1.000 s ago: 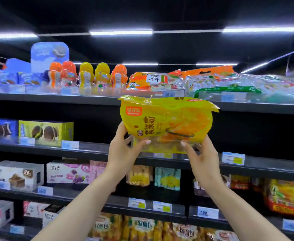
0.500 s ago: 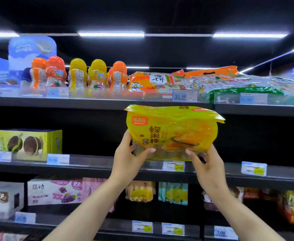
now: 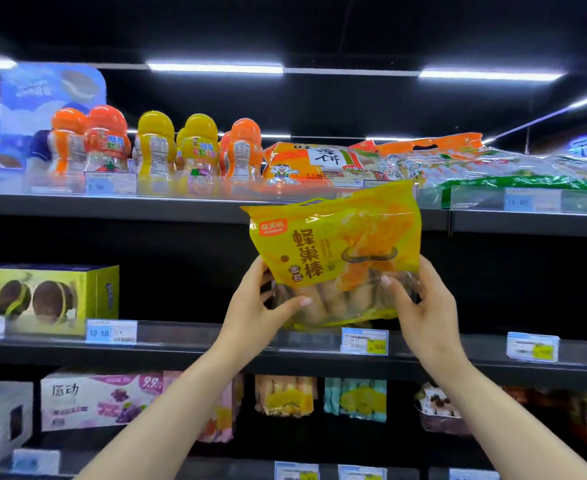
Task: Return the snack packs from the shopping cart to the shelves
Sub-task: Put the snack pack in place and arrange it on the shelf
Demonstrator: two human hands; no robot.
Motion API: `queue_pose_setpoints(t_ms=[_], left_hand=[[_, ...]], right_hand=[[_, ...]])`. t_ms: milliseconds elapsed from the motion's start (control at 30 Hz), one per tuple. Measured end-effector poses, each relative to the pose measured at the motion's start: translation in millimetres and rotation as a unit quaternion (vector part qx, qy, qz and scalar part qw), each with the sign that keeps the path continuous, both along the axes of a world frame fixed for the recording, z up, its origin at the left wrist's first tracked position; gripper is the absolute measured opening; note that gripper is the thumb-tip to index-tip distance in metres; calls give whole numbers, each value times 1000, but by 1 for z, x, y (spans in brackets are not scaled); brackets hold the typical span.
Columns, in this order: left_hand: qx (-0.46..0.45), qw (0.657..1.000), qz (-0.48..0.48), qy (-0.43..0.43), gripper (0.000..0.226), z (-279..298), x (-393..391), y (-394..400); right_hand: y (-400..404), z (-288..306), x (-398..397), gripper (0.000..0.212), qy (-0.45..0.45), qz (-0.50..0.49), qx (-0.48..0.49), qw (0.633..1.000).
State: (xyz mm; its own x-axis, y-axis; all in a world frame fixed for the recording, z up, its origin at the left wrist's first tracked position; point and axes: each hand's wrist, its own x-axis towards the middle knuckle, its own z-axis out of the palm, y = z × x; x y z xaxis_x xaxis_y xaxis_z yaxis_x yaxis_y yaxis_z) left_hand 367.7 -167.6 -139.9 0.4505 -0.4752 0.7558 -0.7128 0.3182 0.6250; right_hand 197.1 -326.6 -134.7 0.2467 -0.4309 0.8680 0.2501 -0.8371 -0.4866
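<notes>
I have the yellow pack (image 3: 337,258) up in front of the middle shelf (image 3: 188,344), gripped from both sides: my left hand (image 3: 257,306) is closed on its lower left corner with the thumb across the clear bottom window, and my right hand (image 3: 420,306) clamps the lower right corner the same way, fingers wrapped behind. I hold it low like that, I judge, because the bag is soft and top-heavy with air; pinching the base keeps the label facing me and lets me stand it upright on its bottom seam. The pack leans a little, its top edge overlapping the front lip of the upper shelf (image 3: 112,206), while its bottom hangs just above the middle shelf's edge, right over a price tag (image 3: 364,341). The stretch of shelf behind it looks dark and bare, which is likely why I am aiming here; a green box (image 3: 46,296) sits well to the left. Both forearms reach up and forward from below, wrists bent back, elbows out of view. No cart shows in this view. The pack is not yet set down; the next move calls for pushing it in and lowering it without snagging the top on the upper shelf.
</notes>
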Motion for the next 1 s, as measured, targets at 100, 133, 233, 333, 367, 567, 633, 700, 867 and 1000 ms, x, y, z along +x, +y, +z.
queue_pose_setpoints(t_ms=[100,133,233,333,367,567,633,700,867,1000], left_hand=[[-37,999,4,12,75,-2,2,5],[-62,998,6,16,85,-2,2,7],[-144,989,21,21,117,-1,6,16],[-186,981,54,-16,117,5,10,27],[-189,980,60,-19,116,8,11,30],[-199,978,57,-22,117,9,22,35],[-191,977,75,-60,114,7,25,34],[-172,975,100,-100,113,7,29,31],[-149,979,109,-91,109,4,37,30],[-154,982,102,-44,97,-3,46,34]], right_hand=[[1,4,4,40,18,-22,-33,999],[1,5,4,39,19,-29,-48,998],[4,11,7,44,18,-43,-105,993],[9,20,10,51,26,-57,-146,987],[11,23,12,53,30,-63,-154,986],[17,20,10,70,64,-84,-25,994],[16,12,9,84,58,-82,53,994],[11,2,11,91,56,-69,121,989],[3,-18,19,93,48,1,206,977],[7,-15,21,59,10,36,171,984]])
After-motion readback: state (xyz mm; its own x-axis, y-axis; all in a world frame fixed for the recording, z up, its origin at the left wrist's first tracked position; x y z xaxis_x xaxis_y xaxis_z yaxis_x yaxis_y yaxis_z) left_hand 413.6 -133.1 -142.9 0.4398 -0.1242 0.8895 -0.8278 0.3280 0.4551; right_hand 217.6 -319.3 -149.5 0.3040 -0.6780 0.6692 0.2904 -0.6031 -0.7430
